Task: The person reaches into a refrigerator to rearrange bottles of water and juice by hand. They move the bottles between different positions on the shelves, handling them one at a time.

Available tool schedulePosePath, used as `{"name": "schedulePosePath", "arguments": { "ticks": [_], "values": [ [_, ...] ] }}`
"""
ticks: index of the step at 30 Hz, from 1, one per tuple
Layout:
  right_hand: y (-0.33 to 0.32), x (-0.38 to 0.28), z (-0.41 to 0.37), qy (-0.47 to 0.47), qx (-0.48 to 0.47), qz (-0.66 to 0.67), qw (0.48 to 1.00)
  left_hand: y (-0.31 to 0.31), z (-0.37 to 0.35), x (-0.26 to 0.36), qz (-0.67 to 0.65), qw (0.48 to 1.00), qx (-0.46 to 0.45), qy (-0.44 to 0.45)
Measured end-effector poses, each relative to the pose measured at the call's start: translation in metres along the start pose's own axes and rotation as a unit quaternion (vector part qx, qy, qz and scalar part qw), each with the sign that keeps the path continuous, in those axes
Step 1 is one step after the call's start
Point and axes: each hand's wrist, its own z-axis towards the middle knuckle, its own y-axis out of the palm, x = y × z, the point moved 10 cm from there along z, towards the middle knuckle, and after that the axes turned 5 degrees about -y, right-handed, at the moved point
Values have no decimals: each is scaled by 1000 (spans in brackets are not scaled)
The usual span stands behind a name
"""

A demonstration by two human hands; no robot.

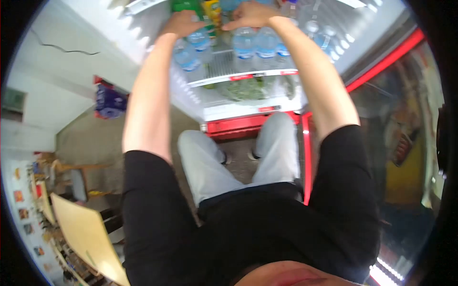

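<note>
Up on the white wire shelf point(220, 64) of the open red-framed cooler point(238, 125), the clear plastic water bottles with blue labels point(245, 44) stand in close rows, but the writing on their labels is too blurred to read. Small red tags point(241, 76) run along the shelf's front edge, and their print is unreadable too. A yellow packet point(213, 9) and a green packet point(184, 5) sit behind the bottles. Leafy green produce point(245, 89) fills the compartment below.

The cooler's glass door with a red frame point(386, 59) stands open on your right. You stand on a dull grey-brown floor point(95, 138). To your left, a white wall with a dark crack point(62, 47) has a blue wrapped pack point(109, 101) at its foot. Nearer you, a pale yellow tabletop point(86, 233) sits among wooden chairs.

Your left hand point(183, 24) lies curled over the tops of the left-most bottles and touches them. Your right hand point(250, 16) hovers knuckles-up just above the middle row. Whether either grip is closed on a bottle or only resting there cannot be told from this angle.
</note>
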Motion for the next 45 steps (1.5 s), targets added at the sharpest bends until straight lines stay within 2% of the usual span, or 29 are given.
{"name": "schedulePosePath", "arguments": {
  "ticks": [3,7,10,11,14,17,20,23,26,27,29,33,36,39,42,45],
  "values": [
    [5,8,2,-6,1,22,1000,6,8,0,-24,999,2,43],
    [2,6,10,-45,25,67,996,-3,4,0,-12,998,57,-2],
    [4,7,13,-61,32,107,992,8,17,-14,-12,998,47,-28],
    [5,10,13,-61,35,124,990,6,17,-8,-28,996,79,21],
    [-1,9,13,-115,92,80,986,-2,0,-1,-40,998,19,-49],
    [-1,5,12,-129,89,46,987,-11,-5,6,-36,998,35,-27],
    [6,3,11,-82,18,65,994,-22,-11,18,3,997,69,-27],
    [6,-2,4,-40,4,111,993,-37,-24,34,-52,991,116,39],
    [12,12,12,-61,50,74,994,2,-24,34,-25,996,85,14],
    [13,17,16,-45,39,54,997,-1,-14,29,-6,996,93,5],
    [9,11,7,-40,36,113,992,-23,-11,28,16,996,87,-9],
    [11,9,1,-33,16,164,986,-26,-15,27,34,977,211,24],
    [15,10,3,-65,19,175,982,-24,-11,26,32,985,164,39],
    [15,11,3,-57,42,161,984,-23,-13,33,39,984,165,64],
    [11,10,2,-60,64,153,984,-22,-17,42,28,990,121,71],
    [14,17,6,-51,46,137,988,-25,-23,51,50,985,141,87]
  ]
}}
